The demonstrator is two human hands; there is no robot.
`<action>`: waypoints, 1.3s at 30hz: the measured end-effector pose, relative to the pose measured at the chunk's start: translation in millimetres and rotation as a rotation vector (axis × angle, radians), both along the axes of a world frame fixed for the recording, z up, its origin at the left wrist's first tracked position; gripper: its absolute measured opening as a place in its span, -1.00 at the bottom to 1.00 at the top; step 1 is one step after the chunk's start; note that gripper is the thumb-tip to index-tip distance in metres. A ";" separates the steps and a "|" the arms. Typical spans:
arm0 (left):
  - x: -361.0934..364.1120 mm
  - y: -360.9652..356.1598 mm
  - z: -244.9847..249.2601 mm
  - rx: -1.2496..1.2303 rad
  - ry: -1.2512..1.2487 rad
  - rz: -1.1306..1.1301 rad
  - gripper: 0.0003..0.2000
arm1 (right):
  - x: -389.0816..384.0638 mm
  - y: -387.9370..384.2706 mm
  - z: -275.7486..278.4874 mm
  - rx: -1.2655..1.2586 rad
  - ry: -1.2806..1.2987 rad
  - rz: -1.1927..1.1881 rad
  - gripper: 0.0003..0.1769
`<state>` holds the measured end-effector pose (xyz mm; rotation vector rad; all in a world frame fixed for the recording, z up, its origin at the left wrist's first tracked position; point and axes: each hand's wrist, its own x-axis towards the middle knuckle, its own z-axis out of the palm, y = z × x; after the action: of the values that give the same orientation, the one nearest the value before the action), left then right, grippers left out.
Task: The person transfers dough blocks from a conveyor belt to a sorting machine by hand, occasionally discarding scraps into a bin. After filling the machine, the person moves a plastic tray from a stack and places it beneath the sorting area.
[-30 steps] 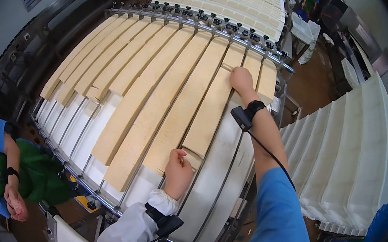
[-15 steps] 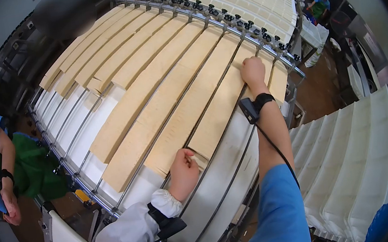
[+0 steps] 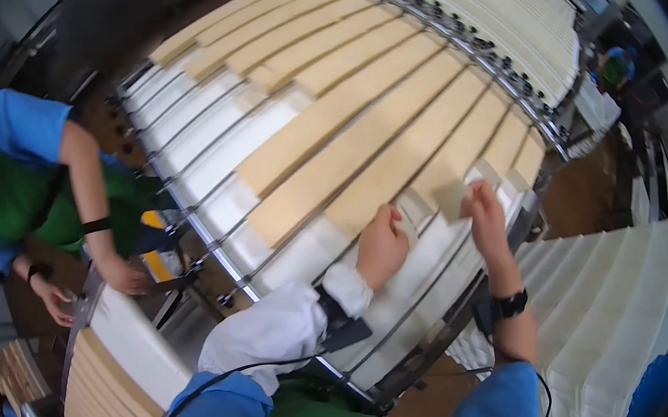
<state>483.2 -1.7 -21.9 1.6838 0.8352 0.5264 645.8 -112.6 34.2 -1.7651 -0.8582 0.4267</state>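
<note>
Long pale-yellow strips [image 3: 393,146] lie side by side over a white surface [image 3: 315,253], with thin dark rods [image 3: 416,316] running between them. My left hand [image 3: 381,249], in a white sleeve cover, is closed by the near end of a strip; its fingertips are partly hidden. To its right, my right hand [image 3: 487,218] is raised with fingers pinched together, close to the near ends of the right-hand strips. What lies in either hand, if anything, I cannot make out.
At left, a co-worker in a green apron [image 3: 28,190] reaches toward a rack of stacked strips [image 3: 105,390]. A metal rail with black knobs [image 3: 491,53] borders the far side. White ribbed sheets [image 3: 607,299] stand at right. Another person [image 3: 615,70] is in the background.
My right hand has drawn back from the far rail toward me, near my left hand. My left hand remains closed by the near strip ends. The view has shifted; the co-worker's arms now reach downward.
</note>
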 end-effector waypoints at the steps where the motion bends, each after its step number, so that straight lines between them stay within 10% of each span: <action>1: -32.8 -1.3 21.9 -0.024 0.015 -0.016 -0.84 | -29.5 1.8 -0.1 -0.012 0.052 0.071 -0.96; 8: -236.8 -3.3 86.2 -0.007 -0.081 0.220 -0.82 | -203.0 44.6 16.7 0.031 0.373 0.471 -0.90; 14: -352.1 7.5 85.8 0.210 -0.022 0.547 -0.55 | -320.9 123.5 53.7 0.210 -0.421 0.495 -0.61; 23: -570.3 -92.7 -8.8 -0.109 -0.149 1.286 -0.59 | -569.0 148.0 50.8 0.339 -0.284 1.344 -0.59; 26: -627.2 -112.6 -48.8 -0.245 0.220 1.468 -0.38 | -671.3 161.6 24.4 0.274 -0.419 1.549 -0.51; 32: -682.4 -103.9 -72.1 -0.392 0.162 1.294 -0.16 | -824.5 267.8 -106.8 -0.028 -0.952 1.380 -0.30; 39: -707.7 -93.3 -75.1 -0.758 -0.360 1.152 -0.07 | -842.6 315.3 -161.2 -0.117 -0.935 1.269 -0.26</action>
<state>-224.4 -95.0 -97.1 0.2806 1.4543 1.0608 -196.9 202.8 -127.1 -1.2519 -2.6629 0.4169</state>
